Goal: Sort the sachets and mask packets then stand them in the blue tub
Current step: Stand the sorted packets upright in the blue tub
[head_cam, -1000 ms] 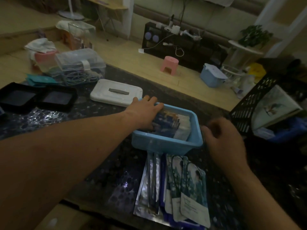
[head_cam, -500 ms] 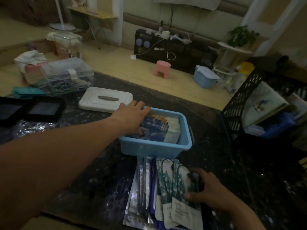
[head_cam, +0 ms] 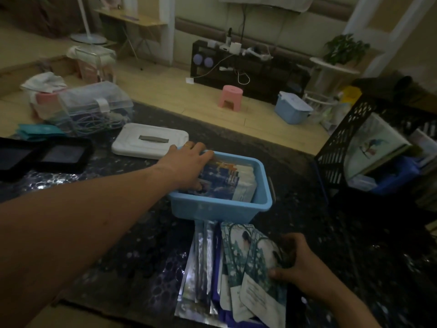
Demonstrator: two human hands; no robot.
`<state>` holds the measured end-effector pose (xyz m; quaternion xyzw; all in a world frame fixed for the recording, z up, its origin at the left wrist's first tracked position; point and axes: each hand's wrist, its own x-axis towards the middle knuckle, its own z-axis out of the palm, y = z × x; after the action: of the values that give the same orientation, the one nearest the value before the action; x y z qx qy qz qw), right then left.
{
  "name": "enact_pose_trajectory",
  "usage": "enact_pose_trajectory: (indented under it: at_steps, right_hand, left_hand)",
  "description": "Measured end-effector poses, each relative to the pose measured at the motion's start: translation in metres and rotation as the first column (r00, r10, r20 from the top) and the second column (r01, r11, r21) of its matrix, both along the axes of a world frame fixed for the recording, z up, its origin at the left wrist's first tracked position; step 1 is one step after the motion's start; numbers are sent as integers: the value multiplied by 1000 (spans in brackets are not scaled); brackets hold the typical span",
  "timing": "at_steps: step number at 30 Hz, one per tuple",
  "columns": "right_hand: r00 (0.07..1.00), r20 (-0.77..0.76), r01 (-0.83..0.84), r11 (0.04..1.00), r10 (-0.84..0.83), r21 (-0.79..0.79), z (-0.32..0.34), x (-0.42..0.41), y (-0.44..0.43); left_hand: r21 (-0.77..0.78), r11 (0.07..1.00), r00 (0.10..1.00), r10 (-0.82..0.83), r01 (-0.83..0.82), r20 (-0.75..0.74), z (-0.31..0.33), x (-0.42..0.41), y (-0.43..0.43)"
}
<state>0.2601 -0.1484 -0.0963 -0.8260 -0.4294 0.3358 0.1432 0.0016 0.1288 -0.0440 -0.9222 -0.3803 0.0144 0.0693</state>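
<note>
Pressing packets [head_cam: 227, 183] in the blue tub [head_cam: 220, 209], pinching a teal mask packet [head_cam: 255, 263] on the bench [head_cam: 118, 233].
Left grip [head_cam: 186, 164] flat, fingers straight; right grip [head_cam: 298, 268] curled round its edge. Print unreadable.

**Dark speckled table, cluttered**

Glossy black stone-pattern table [head_cam: 118, 233]. The blue tub [head_cam: 220, 210] stands mid-table. Just in front of it and touching its near wall lies a fanned pile: silver sachets [head_cam: 201, 268] on the left, teal mask packets [head_cam: 250, 275] overlapping on the right. A white lid [head_cam: 146, 140] lies flat behind the tub's left corner. Two black trays [head_cam: 42, 155] sit side by side at far left, with teal pouches [head_cam: 35, 131] behind them. A clear box of cables [head_cam: 94, 107] is at the back left edge. A black mesh basket [head_cam: 343, 150] stands on the right.
</note>
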Motion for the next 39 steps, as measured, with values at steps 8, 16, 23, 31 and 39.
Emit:
enact_pose_trajectory:
  at_steps: [8, 16, 23, 31, 39]
  right_hand:
    - [977, -72, 206, 972, -198, 117, -11, 10, -7]
    - [286, -799, 596, 751, -529, -284, 2, -27, -30]
    - [529, -743, 680, 728, -410, 83, 53, -49, -45]
    - [972, -69, -70, 561, 223, 825, 186, -84, 64]
    - [487, 585, -731, 669, 649, -134, 96, -90, 167]
  left_hand:
    - [9, 1000, 1000, 3, -3, -7, -2, 0, 0]
    - [2, 1000, 1000, 14, -14, -13, -3, 0, 1]
    - [12, 1000, 1000, 9, -9, 3, -4, 0, 1]
    - [-18, 1000, 1000, 12, -12, -10, -2, -1, 2]
    - [-64, 998, 995, -21, 27, 95, -4, -2, 6]
